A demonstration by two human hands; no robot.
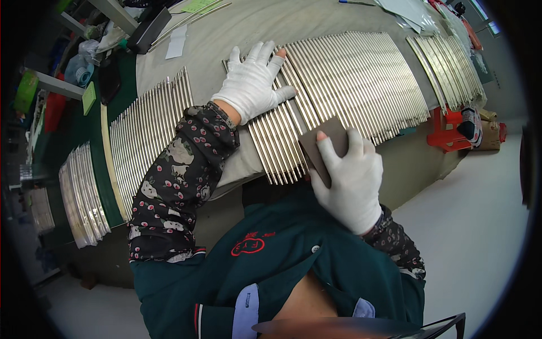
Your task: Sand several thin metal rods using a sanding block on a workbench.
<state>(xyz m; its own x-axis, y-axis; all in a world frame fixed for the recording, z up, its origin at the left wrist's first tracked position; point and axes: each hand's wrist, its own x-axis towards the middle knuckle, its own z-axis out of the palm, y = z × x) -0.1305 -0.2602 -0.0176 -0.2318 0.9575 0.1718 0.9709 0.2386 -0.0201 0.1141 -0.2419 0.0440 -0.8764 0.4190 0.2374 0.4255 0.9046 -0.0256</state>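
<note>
Wearing a white glove with some bare fingertips, my left hand (pixel 251 82) lies with fingers spread across a small group of shiny metal rods (pixel 275 144). My right hand (pixel 353 181), gloved the same way, grips a flat grey-brown rectangular pad (pixel 337 135). The pad rests over the near part of the rods, at the edge between the small group and a wide row of metal rods (pixel 355 73). The rods lie side by side, pointing away from me. My right palm and part of the pad's underside are hidden.
More rods (pixel 149 124) lie in a row at the left, beyond them wrapped bundles (pixel 84 195). Another rod bundle (pixel 449 70) sits at the far right, near a red plastic stool (pixel 446 130). A black box (pixel 148 33) and a white paper strip (pixel 176 42) are at the back left.
</note>
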